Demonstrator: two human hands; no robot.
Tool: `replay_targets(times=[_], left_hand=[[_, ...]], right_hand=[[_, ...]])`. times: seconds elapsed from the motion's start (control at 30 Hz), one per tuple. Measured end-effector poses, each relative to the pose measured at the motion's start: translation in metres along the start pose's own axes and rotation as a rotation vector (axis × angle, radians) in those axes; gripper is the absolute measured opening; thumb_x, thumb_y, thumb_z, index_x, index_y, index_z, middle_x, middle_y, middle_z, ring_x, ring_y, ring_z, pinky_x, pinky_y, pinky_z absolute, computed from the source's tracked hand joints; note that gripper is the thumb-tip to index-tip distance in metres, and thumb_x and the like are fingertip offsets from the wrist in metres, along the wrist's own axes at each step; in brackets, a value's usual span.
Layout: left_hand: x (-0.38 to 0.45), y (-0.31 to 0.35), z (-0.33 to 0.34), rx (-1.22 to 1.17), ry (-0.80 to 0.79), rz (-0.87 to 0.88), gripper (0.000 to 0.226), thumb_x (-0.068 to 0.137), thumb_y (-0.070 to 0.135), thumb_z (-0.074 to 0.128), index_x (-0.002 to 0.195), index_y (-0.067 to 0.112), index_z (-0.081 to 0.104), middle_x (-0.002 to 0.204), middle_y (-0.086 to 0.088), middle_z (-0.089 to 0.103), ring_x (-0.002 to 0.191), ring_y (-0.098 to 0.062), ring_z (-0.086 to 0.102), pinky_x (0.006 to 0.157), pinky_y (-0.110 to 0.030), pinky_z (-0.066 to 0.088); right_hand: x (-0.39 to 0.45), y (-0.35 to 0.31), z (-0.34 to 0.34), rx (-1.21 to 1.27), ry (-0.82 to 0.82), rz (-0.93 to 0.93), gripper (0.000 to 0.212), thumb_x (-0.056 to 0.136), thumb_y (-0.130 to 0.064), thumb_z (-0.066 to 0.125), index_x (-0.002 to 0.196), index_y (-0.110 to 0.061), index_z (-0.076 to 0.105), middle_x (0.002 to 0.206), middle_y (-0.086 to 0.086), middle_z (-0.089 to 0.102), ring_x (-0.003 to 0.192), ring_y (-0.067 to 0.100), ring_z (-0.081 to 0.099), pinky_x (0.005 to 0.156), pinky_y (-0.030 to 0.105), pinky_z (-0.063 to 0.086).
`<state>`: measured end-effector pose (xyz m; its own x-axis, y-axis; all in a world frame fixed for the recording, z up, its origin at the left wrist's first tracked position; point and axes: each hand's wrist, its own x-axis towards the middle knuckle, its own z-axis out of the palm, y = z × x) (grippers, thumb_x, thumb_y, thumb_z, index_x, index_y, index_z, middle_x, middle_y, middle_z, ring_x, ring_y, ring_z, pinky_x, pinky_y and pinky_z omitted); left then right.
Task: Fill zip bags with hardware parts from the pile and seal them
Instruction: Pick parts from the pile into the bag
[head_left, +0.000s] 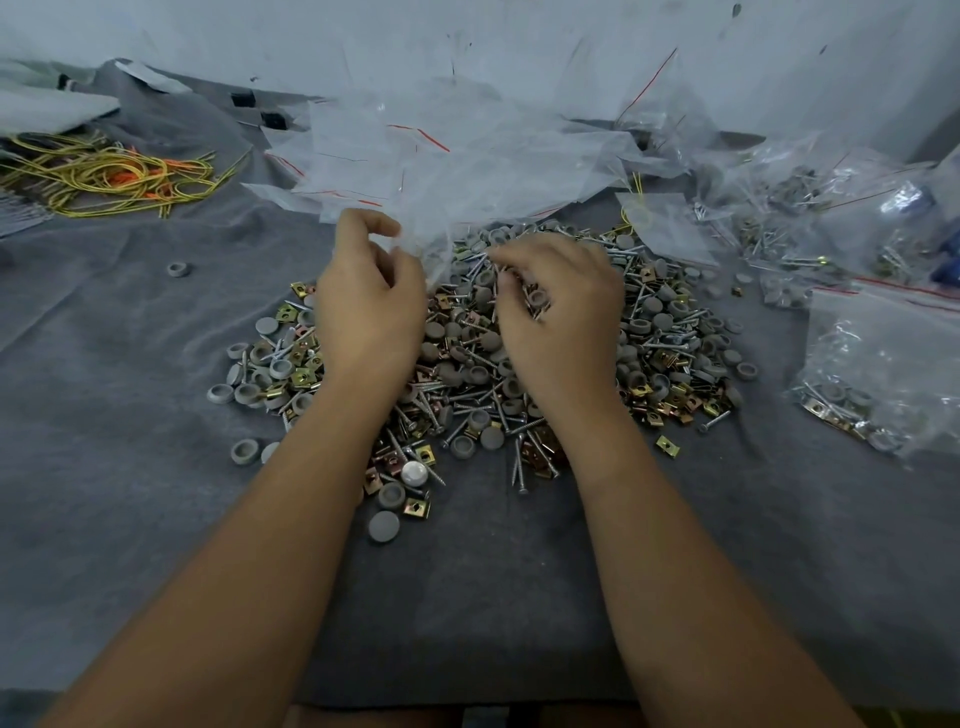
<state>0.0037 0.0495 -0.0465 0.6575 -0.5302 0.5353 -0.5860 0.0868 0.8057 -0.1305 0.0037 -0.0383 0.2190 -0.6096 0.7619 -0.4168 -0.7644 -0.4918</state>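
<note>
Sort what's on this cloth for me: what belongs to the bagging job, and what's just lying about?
Job:
- left hand pinching a clear bag
- right hand holding screws and caps
- hardware pile
- empty zip bags
- filled bags

Lying about:
- yellow and orange cords
- stray grey cap

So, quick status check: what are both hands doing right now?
Left hand pinches an empty zip bag. Right hand grips screws and caps from the hardware pile. Nothing blocking.
</note>
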Motion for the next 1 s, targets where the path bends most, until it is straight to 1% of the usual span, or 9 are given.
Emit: replay_targets(times=[0.1, 0.23, 0.37, 0.47, 0.53, 0.63, 0.73, 0.87, 1.0], left_hand=[[-0.001, 0.000, -0.004, 0.101, 0.017, 0.043, 0.014, 0.093, 0.019, 0.046, 0.107, 0.022, 0.049, 0.055, 0.009, 0.044, 0.051, -0.002, 0.046, 0.048, -0.029, 0.031], [-0.003, -0.001, 0.000, 0.174, -0.141, 0.022, 0.013, 0.095, 0.018, 0.047, 0.104, 0.027, 0.048, 0.056, 0.005, 0.047, 0.051, -0.002, 0.048, 0.048, -0.029, 0.032], [-0.002, -0.003, 0.002, 0.125, -0.164, -0.051, 0.013, 0.092, 0.018, 0.048, 0.098, 0.030, 0.050, 0.054, 0.007, 0.048, 0.047, 0.001, 0.048, 0.050, -0.028, 0.032], [0.002, -0.005, 0.002, 0.031, -0.150, -0.155, 0.012, 0.090, 0.020, 0.047, 0.096, 0.028, 0.053, 0.055, 0.008, 0.049, 0.042, -0.001, 0.043, 0.050, -0.027, 0.033], [0.003, -0.006, 0.002, -0.004, -0.149, -0.189, 0.013, 0.089, 0.019, 0.047, 0.097, 0.027, 0.054, 0.055, 0.008, 0.049, 0.040, -0.002, 0.040, 0.049, -0.027, 0.032], [0.002, -0.005, 0.002, -0.004, -0.158, -0.189, 0.012, 0.089, 0.019, 0.048, 0.096, 0.027, 0.055, 0.056, 0.008, 0.050, 0.040, -0.002, 0.041, 0.049, -0.027, 0.031], [0.001, -0.004, 0.002, 0.012, -0.176, -0.159, 0.011, 0.091, 0.018, 0.049, 0.095, 0.027, 0.054, 0.056, 0.008, 0.050, 0.040, 0.000, 0.045, 0.048, -0.026, 0.030], [0.001, -0.004, 0.002, 0.034, -0.181, -0.131, 0.010, 0.092, 0.018, 0.050, 0.093, 0.028, 0.052, 0.056, 0.009, 0.049, 0.042, 0.002, 0.047, 0.040, -0.014, 0.028], [0.001, -0.004, 0.002, 0.034, -0.188, -0.146, 0.011, 0.092, 0.020, 0.050, 0.091, 0.031, 0.052, 0.051, 0.013, 0.051, 0.040, 0.002, 0.048, 0.039, -0.014, 0.030]], right_hand=[[0.003, 0.003, -0.005, -0.115, 0.050, 0.143, 0.019, 0.083, -0.010, 0.063, 0.095, -0.020, 0.075, 0.096, -0.004, 0.067, 0.098, 0.022, 0.057, 0.089, 0.043, 0.043], [0.004, 0.008, -0.006, -0.219, -0.003, 0.233, 0.021, 0.084, -0.009, 0.063, 0.096, -0.022, 0.074, 0.096, -0.002, 0.065, 0.100, 0.024, 0.053, 0.088, 0.040, 0.041], [0.003, 0.012, -0.002, -0.312, -0.199, 0.186, 0.021, 0.087, -0.010, 0.060, 0.093, -0.025, 0.074, 0.098, -0.004, 0.067, 0.103, 0.023, 0.052, 0.088, 0.035, 0.034], [0.000, 0.015, 0.003, -0.360, -0.341, 0.119, 0.029, 0.089, -0.010, 0.056, 0.102, -0.030, 0.073, 0.108, -0.004, 0.065, 0.110, 0.023, 0.049, 0.093, 0.035, 0.031], [-0.004, 0.015, 0.005, -0.362, -0.382, 0.065, 0.032, 0.089, -0.012, 0.055, 0.108, -0.031, 0.072, 0.108, -0.004, 0.061, 0.111, 0.022, 0.045, 0.093, 0.035, 0.026], [-0.007, 0.015, 0.006, -0.408, -0.373, -0.018, 0.028, 0.087, -0.017, 0.057, 0.109, -0.029, 0.072, 0.102, -0.003, 0.055, 0.107, 0.022, 0.042, 0.093, 0.035, 0.026], [-0.006, 0.014, 0.006, -0.443, -0.319, -0.058, 0.026, 0.085, -0.016, 0.062, 0.108, -0.024, 0.070, 0.106, 0.000, 0.054, 0.107, 0.023, 0.044, 0.091, 0.034, 0.028], [-0.008, 0.013, 0.008, -0.524, -0.338, -0.051, 0.020, 0.091, -0.028, 0.058, 0.106, -0.020, 0.068, 0.109, 0.001, 0.052, 0.111, 0.025, 0.042, 0.092, 0.034, 0.026], [-0.006, 0.015, 0.010, -0.592, -0.315, 0.002, 0.022, 0.090, -0.037, 0.057, 0.095, -0.018, 0.064, 0.112, 0.002, 0.051, 0.113, 0.025, 0.041, 0.093, 0.037, 0.031]])
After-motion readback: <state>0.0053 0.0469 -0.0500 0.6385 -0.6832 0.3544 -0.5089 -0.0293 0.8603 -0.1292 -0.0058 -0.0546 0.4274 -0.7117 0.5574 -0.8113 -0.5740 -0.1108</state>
